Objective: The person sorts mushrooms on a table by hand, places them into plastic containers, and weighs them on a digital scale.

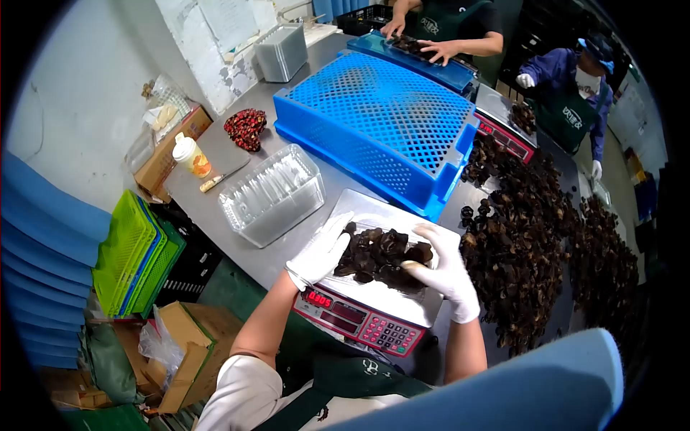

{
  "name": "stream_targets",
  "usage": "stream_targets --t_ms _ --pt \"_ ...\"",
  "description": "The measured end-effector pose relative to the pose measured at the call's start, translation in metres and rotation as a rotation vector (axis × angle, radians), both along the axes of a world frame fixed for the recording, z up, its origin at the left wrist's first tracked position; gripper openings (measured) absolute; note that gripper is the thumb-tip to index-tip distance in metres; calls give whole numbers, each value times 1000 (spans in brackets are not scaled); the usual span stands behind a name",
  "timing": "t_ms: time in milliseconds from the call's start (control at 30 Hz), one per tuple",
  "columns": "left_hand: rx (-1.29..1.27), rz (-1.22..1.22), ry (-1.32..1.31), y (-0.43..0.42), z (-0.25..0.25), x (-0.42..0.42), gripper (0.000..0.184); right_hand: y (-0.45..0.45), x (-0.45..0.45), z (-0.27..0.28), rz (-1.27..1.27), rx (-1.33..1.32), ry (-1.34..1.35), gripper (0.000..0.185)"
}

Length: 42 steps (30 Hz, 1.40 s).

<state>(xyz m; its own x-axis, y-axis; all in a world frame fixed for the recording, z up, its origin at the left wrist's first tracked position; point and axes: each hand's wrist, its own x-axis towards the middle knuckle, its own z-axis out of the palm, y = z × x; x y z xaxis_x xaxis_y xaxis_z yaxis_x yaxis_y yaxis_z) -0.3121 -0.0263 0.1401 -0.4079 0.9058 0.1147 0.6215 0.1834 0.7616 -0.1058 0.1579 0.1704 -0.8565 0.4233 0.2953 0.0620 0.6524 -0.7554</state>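
Both of my hands wear white gloves and flank a clear tray of dark, curled dried pieces (381,253) on the metal plate of a red scale (359,320). My left hand (321,253) lies along the tray's left side, its fingers stretched out and together. On the right side, my right hand (447,271) has its fingers apart and curved around the pieces, the thumb touching them. Red digits glow on the scale's display. Left of the scale stands a stack of clear plastic trays (273,194).
An upturned blue crate (381,108) lies beyond the scale. Heaped dark pieces (521,251) cover the right side. A white cup (191,156), a knife (224,175) and a red bundle (246,129) are at the left. Two co-workers (449,29) (575,100) stand across the table.
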Motion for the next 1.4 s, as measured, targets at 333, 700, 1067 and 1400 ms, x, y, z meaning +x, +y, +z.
stream_targets --t_ms 333,700,1067,1400 --pt "39 138 19 -39 -6 -40 37 6 80 -62 -436 -556 -94 34" --pt "-148 104 -218 -48 -32 -18 44 -16 18 -17 -356 140 -75 32" --pt "-42 259 -175 -74 -39 -23 43 -9 8 -4 -288 -89 174 11" --pt "32 273 -257 -65 -42 -21 41 6 75 -23 -585 -77 -193 26"
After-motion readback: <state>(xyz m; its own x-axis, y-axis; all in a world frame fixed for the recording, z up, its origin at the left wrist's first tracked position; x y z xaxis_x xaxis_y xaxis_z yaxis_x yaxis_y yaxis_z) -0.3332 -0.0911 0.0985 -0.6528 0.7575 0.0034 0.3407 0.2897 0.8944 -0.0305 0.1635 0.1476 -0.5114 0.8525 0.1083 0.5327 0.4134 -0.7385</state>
